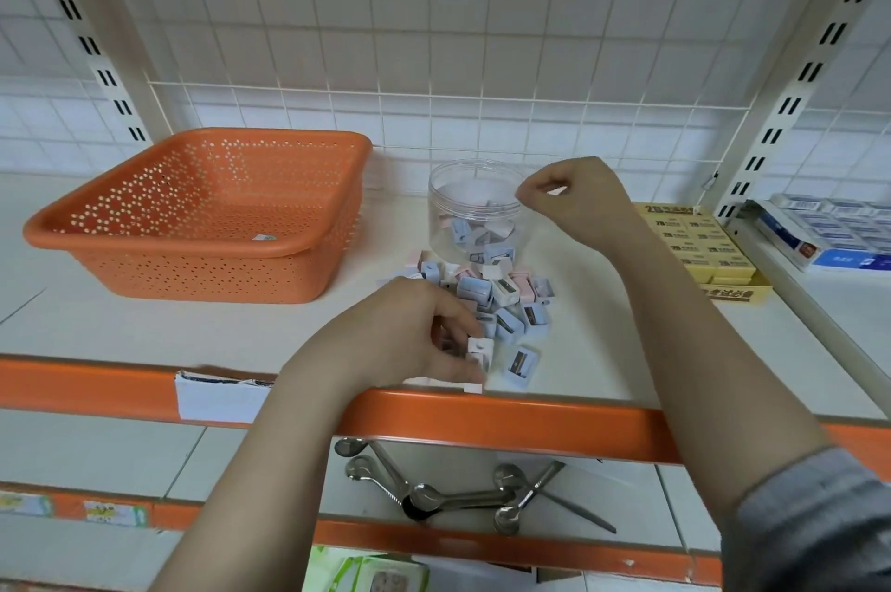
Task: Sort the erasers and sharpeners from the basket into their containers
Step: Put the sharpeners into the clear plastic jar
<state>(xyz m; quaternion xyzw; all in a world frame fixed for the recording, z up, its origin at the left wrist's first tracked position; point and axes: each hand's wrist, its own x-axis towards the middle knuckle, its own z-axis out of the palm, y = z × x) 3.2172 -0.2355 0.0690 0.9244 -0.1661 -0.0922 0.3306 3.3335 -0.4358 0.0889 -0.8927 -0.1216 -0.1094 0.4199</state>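
Head view: left hand at 6 o'clock on the shelf, fingers curled round a white sharpener at the near edge of the sharpener pile; right hand at 1 o'clock over the clear jar, fingertips pinched, whether on anything I cannot tell. Orange basket at 10 o'clock; yellow eraser box at 3 o'clock.

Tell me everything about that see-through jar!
The jar is round, clear and looks like plastic, with no lid on. It stands upright on the shelf, between the orange basket and the yellow box. Some small sharpeners lie inside; more are piled just in front. The right hand hovers by its rim.
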